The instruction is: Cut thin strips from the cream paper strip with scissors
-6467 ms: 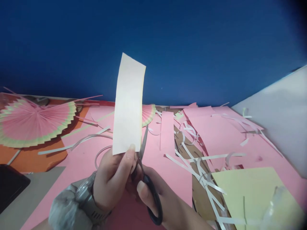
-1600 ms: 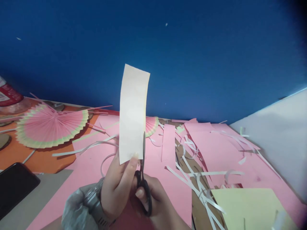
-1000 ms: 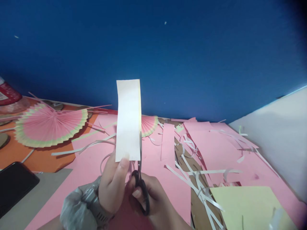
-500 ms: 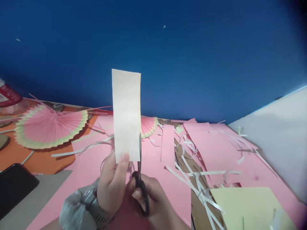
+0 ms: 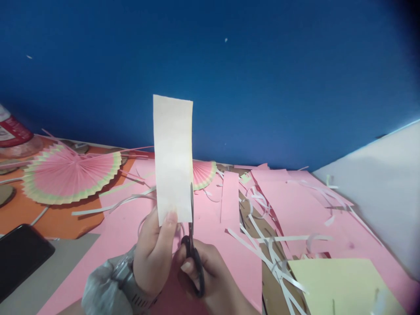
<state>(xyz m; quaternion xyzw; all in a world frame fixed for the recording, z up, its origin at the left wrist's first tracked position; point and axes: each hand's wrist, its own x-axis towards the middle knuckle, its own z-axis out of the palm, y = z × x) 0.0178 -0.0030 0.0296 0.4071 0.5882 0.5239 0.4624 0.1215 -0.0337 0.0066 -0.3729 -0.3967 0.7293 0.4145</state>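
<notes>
A pale cream paper strip (image 5: 173,153) stands upright in front of me, pinched near its lower end by my left hand (image 5: 155,251). My left thumb lies on its near face; the fingers behind it are mostly hidden. My right hand (image 5: 208,267) grips black-handled scissors (image 5: 197,271) through the loops. The scissor blades point up along the strip's right edge, close to its lower right corner. Whether they are biting into the paper I cannot tell. A grey scrunchie (image 5: 106,286) and a clear band are around my left wrist.
Pink paper sheets (image 5: 282,197) cover much of the table. White paper offcuts (image 5: 275,262) lie tangled on the right, beside a pale yellow sheet (image 5: 344,284). Leftward are a pleated pink fan (image 5: 74,175), a black phone (image 5: 24,258) and a red-labelled bottle (image 5: 15,133). A blue wall (image 5: 262,87) rises behind.
Hands, strip and scissors keep almost the same positions. The whole view has shifted very slightly.
</notes>
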